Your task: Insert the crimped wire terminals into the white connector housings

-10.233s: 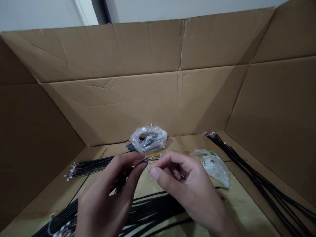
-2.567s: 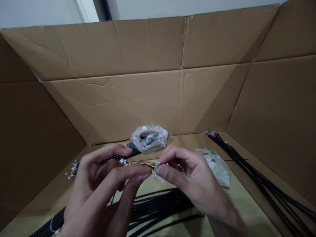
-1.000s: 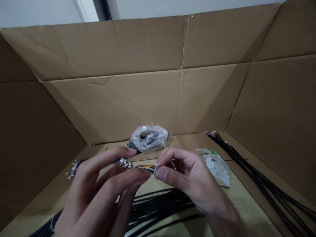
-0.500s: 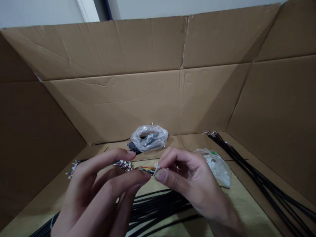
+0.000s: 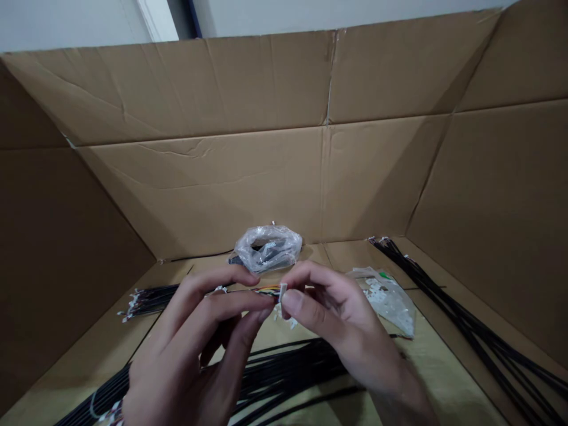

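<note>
A small white connector (image 5: 283, 292) is pinched between the thumb and forefinger of my right hand (image 5: 337, 313). Thin coloured wires (image 5: 266, 290), orange, yellow and dark, run from its left side. My left hand (image 5: 204, 337) holds these wires between thumb and a finger just left of the connector, its forefinger raised above them. Below both hands lies a bundle of black cables (image 5: 293, 373). Small white pieces (image 5: 293, 323) lie on the table just beneath the connector.
Cardboard walls (image 5: 222, 165) enclose the table. A clear plastic bag (image 5: 270, 248) with dark contents stands at the back. Another bag (image 5: 394, 302) holds white pieces at right. Black cables (image 5: 461, 319) run along the right side; more with white-tipped ends (image 5: 151, 300) lie at left.
The connector has turned more upright in my right hand and sits slightly higher. My left hand has shifted right and down, uncovering the cable ends at left.
</note>
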{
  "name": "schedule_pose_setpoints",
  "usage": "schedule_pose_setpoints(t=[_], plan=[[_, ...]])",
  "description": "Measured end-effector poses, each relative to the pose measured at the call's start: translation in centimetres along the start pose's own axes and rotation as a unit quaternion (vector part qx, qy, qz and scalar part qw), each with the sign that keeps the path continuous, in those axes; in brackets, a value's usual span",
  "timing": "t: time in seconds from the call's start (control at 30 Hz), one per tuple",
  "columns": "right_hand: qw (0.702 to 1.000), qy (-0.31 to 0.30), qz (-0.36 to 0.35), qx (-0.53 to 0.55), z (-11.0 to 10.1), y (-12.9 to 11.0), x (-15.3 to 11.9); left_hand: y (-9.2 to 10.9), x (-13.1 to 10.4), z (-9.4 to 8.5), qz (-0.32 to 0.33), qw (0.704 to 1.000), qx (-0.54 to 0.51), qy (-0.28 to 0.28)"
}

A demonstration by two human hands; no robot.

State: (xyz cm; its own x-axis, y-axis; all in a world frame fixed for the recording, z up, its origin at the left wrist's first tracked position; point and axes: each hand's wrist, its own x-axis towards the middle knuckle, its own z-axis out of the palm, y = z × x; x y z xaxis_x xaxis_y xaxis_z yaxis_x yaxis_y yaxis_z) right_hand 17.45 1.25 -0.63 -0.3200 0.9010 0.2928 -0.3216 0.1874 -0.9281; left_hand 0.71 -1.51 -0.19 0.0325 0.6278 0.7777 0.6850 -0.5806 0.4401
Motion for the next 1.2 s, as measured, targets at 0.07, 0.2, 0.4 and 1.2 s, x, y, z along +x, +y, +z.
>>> schedule_pose_setpoints(t=[0.07,0.2,0.4,1.2], plan=[[1.000,0.009,-0.010,-0.010,-0.1,0.0,0.0,0.1,0.0,-0.1,-0.012,0.999,-0.042,-0.018],[0.999,0.010,-0.026,-0.045,-0.3,0.0,-0.1,0.1,-0.1,0.2,-0.056,0.995,-0.086,-0.016],[0.996,0.010,-0.038,-0.078,-0.5,0.1,-0.1,0.4,0.0,0.7,-0.075,0.993,-0.087,0.016],[0.980,0.041,-0.100,-0.170,-0.5,0.1,0.0,0.1,1.3,0.3,-0.207,0.946,-0.194,-0.157]])
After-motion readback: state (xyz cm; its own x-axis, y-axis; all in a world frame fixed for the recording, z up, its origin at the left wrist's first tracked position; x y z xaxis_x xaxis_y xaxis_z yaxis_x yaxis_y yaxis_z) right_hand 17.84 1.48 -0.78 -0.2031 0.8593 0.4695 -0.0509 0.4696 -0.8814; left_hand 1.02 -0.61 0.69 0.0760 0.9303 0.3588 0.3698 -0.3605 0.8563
